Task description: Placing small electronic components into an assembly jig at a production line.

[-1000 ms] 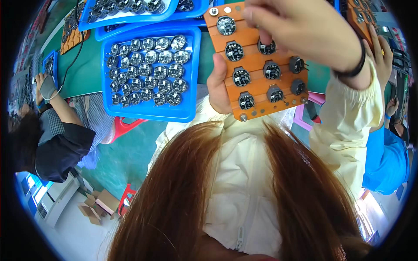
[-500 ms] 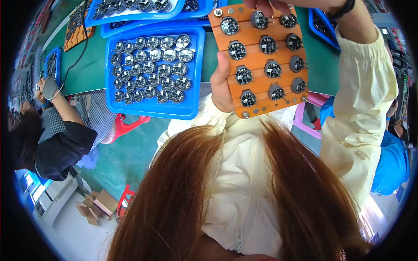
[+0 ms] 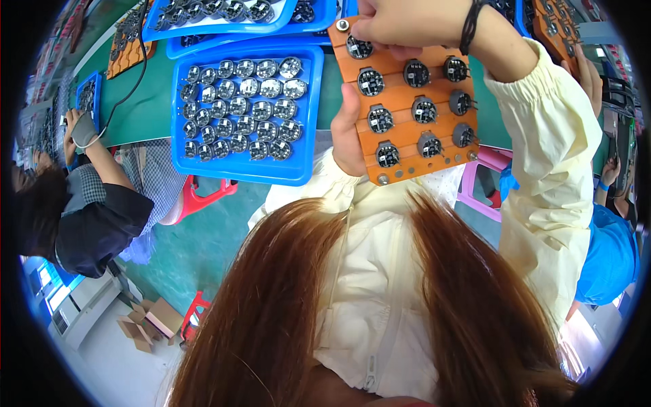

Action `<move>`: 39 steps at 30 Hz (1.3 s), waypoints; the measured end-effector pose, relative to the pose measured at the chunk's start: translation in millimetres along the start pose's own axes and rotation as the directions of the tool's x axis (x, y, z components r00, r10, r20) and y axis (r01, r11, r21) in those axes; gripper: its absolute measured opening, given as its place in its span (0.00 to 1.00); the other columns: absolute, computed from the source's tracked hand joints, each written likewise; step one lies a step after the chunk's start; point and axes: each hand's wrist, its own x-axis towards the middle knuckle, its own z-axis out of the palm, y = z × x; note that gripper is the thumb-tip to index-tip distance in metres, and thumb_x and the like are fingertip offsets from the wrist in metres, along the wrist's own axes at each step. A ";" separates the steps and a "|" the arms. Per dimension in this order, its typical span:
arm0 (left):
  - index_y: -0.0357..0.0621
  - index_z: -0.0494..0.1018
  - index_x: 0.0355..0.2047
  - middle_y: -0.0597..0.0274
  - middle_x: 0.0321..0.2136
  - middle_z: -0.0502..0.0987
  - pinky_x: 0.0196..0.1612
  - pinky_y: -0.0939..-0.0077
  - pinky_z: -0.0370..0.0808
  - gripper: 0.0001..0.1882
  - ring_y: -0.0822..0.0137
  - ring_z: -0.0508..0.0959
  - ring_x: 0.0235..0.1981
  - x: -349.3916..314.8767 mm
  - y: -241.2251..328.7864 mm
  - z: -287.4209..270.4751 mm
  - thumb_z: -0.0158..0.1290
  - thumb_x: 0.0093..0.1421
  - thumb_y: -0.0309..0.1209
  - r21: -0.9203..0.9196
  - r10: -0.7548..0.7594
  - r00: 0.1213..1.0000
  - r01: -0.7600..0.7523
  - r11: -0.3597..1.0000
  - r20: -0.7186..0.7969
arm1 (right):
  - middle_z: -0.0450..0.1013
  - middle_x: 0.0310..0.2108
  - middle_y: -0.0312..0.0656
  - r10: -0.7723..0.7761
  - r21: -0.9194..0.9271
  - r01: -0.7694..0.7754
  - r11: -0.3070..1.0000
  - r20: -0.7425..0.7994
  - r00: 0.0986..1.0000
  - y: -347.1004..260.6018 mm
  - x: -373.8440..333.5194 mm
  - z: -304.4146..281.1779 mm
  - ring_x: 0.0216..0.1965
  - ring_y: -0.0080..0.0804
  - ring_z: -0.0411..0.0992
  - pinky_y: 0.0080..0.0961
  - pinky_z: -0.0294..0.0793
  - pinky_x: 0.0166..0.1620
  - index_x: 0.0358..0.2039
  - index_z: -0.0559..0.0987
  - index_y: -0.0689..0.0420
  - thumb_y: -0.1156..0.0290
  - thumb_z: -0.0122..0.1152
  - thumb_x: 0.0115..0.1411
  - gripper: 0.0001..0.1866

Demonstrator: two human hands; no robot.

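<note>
Notably, left hand (image 3: 348, 139) grips board (image 3: 403, 127) at one edge; uneven support could spill modules (image 3: 424, 109). Right hand (image 3: 415, 24): grip cannot be determined.

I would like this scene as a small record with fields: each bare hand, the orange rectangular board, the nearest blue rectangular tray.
Left hand: holds the orange rectangular board at its left edge
Right hand: over the board's upper part; its grip is hidden
Board: bears round black-and-grey parts in rows
Nearest blue rectangular tray: left of the board, holding rows of round black-and-silver parts
</note>
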 end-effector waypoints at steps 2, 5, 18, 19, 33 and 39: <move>0.45 0.47 0.61 0.50 0.57 0.58 0.56 0.48 0.63 0.37 0.50 0.63 0.56 0.6 -0.7 3.4 0.37 0.60 0.57 0.035 0.019 0.999 -0.020 0.999 0.030 | 0.72 0.18 0.49 -0.001 0.006 0.001 1.000 -0.033 0.999 1.0 -2.5 1.4 0.23 0.37 0.71 0.31 0.72 0.28 0.20 0.77 0.66 0.66 0.51 0.55 0.16; 0.44 0.47 0.61 0.50 0.57 0.58 0.56 0.48 0.63 0.38 0.50 0.63 0.56 -2.1 0.5 3.4 0.37 0.60 0.57 0.060 0.022 0.999 -0.025 0.998 0.047 | 0.72 0.19 0.50 -0.004 0.008 0.005 1.000 -0.074 0.997 0.5 -5.0 4.5 0.24 0.40 0.71 0.32 0.72 0.29 0.20 0.77 0.66 0.67 0.51 0.54 0.15; 0.43 0.48 0.60 0.49 0.56 0.59 0.56 0.49 0.63 0.39 0.50 0.63 0.56 -10.3 -1.3 1.3 0.37 0.59 0.59 -0.005 -0.092 0.996 0.092 0.996 -0.012 | 0.72 0.23 0.57 -0.016 0.007 0.018 1.000 -0.228 0.974 4.6 -16.2 17.3 0.28 0.51 0.72 0.38 0.73 0.32 0.21 0.76 0.67 0.70 0.53 0.49 0.11; 0.43 0.48 0.60 0.49 0.56 0.59 0.56 0.49 0.63 0.39 0.50 0.63 0.56 -10.1 -1.5 0.9 0.37 0.59 0.59 -0.004 -0.094 0.995 0.094 0.996 -0.011 | 0.72 0.23 0.58 -0.018 0.005 0.020 1.000 -0.245 0.969 4.5 -17.8 18.3 0.28 0.52 0.72 0.39 0.73 0.32 0.21 0.76 0.67 0.71 0.53 0.49 0.11; 0.43 0.49 0.60 0.50 0.55 0.60 0.55 0.51 0.64 0.38 0.52 0.64 0.55 -11.9 -6.4 -3.2 0.36 0.60 0.58 -0.010 -0.070 0.997 0.070 0.997 -0.010 | 0.71 0.23 0.60 -0.105 -0.021 0.103 0.994 -0.294 0.950 10.9 -35.5 25.6 0.29 0.55 0.73 0.41 0.73 0.33 0.22 0.76 0.67 0.69 0.53 0.51 0.12; 0.43 0.50 0.60 0.52 0.56 0.60 0.55 0.54 0.64 0.38 0.54 0.64 0.55 -12.1 -6.0 -5.8 0.36 0.60 0.58 0.018 -0.009 1.000 0.009 1.000 0.012 | 0.72 0.22 0.57 -0.064 -0.019 0.061 0.998 -0.307 0.950 15.9 -49.9 46.9 0.26 0.52 0.73 0.42 0.73 0.32 0.23 0.76 0.65 0.65 0.57 0.50 0.13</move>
